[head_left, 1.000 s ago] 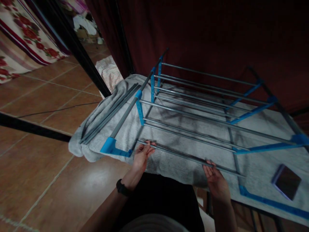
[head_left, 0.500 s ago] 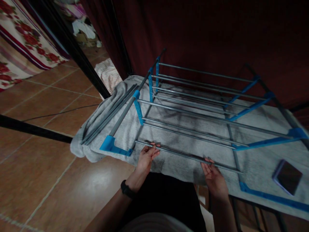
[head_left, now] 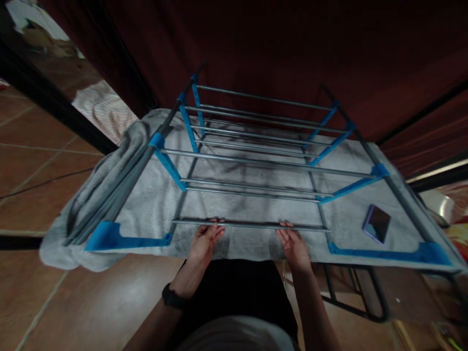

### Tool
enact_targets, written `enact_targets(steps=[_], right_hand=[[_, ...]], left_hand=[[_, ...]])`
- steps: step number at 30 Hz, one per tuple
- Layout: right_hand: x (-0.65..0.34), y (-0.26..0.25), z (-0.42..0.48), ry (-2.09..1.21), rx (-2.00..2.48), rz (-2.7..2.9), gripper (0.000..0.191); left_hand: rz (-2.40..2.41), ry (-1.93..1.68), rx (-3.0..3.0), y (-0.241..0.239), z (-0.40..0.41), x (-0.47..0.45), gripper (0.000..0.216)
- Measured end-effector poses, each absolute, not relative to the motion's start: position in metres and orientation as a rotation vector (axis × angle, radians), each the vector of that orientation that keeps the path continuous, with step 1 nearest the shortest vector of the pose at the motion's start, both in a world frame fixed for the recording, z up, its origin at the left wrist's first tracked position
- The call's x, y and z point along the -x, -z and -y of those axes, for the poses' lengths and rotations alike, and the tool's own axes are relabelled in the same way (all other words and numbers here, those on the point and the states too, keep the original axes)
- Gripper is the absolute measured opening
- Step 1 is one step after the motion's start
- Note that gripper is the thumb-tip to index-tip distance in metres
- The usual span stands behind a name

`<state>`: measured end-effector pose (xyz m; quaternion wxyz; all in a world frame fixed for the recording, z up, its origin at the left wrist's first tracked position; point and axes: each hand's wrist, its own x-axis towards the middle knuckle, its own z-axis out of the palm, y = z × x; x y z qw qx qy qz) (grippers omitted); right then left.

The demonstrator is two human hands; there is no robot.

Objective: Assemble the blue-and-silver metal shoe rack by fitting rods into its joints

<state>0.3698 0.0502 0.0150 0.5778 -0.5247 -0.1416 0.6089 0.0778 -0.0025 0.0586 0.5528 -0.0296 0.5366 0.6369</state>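
A thin grey metal rod [head_left: 252,225] lies crosswise near me, at the front of a rack frame [head_left: 263,165] made of grey tubes and blue plastic brackets. My left hand [head_left: 201,245] pinches this rod left of its middle, thumb and fingers around it. Toward its other end, my right hand [head_left: 295,249] has its fingertips curled on the rod, palm partly up. The rod's ends are at the two lower side tubes. A blue bracket [head_left: 127,241] is at the frame's front left corner, and another blue bracket [head_left: 387,253] at the front right.
Under the rack is a grey blanket [head_left: 241,248] on a raised surface. Loose grey tubes [head_left: 98,204] lie at its left side. A phone [head_left: 377,224] rests inside the right part of the frame. Behind hangs a dark red curtain [head_left: 256,44]; black posts [head_left: 54,97] stand left.
My view has swung to the right, so the rack appears further left and squarer to me. Both hands stay on the rod, which keeps about the same place in the frame.
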Motion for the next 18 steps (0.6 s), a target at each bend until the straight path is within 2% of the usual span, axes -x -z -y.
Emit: enact_targets(steps=[11, 18], right_hand=[[-0.364, -0.017, -0.051, -1.442, 1.163, 0.327, 0.029], [-0.359, -0.019, -0.053, -1.431, 1.151, 0.293, 0.032]], left_hand=[[-1.282, -1.391, 0.162, -0.071, -0.006, -0.091, 0.022], [-1.256, -1.374, 0.146, -0.074, -0.011, -0.107, 0.028]])
